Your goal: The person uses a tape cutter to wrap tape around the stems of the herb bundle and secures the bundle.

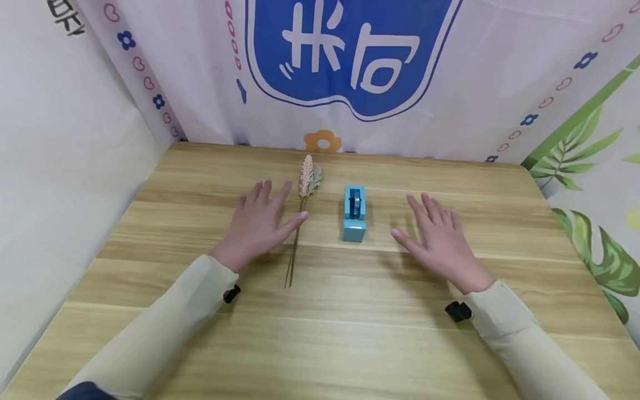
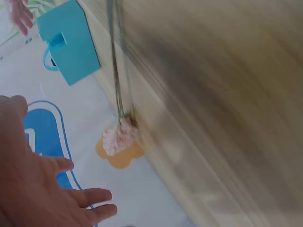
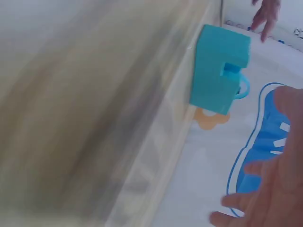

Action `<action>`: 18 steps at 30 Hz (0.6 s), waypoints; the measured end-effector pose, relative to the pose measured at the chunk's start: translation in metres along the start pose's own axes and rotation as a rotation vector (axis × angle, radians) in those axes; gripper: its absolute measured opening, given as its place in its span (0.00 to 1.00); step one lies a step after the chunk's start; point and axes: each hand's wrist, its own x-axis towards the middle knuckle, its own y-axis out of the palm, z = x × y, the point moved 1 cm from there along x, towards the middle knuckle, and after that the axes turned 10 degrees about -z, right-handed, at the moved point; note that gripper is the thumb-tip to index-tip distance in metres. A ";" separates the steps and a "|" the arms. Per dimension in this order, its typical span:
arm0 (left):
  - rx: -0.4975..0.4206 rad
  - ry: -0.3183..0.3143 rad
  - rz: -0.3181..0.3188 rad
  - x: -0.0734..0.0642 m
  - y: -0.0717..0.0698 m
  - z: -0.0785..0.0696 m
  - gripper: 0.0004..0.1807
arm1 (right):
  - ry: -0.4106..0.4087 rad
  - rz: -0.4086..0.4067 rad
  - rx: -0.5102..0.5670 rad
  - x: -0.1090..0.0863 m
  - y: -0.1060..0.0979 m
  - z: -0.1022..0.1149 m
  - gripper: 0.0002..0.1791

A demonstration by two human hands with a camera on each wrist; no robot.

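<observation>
In the head view a turquoise tape dispenser (image 1: 354,214) stands on the wooden table between the two hands. Two artificial flower stems (image 1: 306,183), one pink and one grey-green, lie to its left. My left hand (image 1: 260,222) is spread above the table just left of the stems, its thumb reaching over them; whether it touches them I cannot tell. To the right of the dispenser, my right hand (image 1: 440,241) hovers with fingers spread, holding nothing. The left wrist view shows the pink flower head (image 2: 120,136) and the dispenser beyond the left hand. From the right wrist, the dispenser (image 3: 220,68) appears close by.
The wooden table (image 1: 320,344) reaches back to a white curtain (image 1: 210,111) with a blue printed emblem. A leaf-patterned cloth (image 1: 600,233) hangs at the right side, and a plain white sheet (image 1: 60,166) covers the left.
</observation>
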 end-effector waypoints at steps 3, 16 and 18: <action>-0.027 0.056 -0.013 0.007 0.002 -0.010 0.47 | -0.002 0.016 0.100 0.005 0.001 0.006 0.46; -0.207 0.215 0.105 0.033 0.029 -0.060 0.35 | 0.097 0.011 0.618 0.037 0.025 0.038 0.17; -0.208 0.222 0.114 0.035 0.035 -0.065 0.36 | 0.113 0.030 0.645 0.040 0.028 0.042 0.17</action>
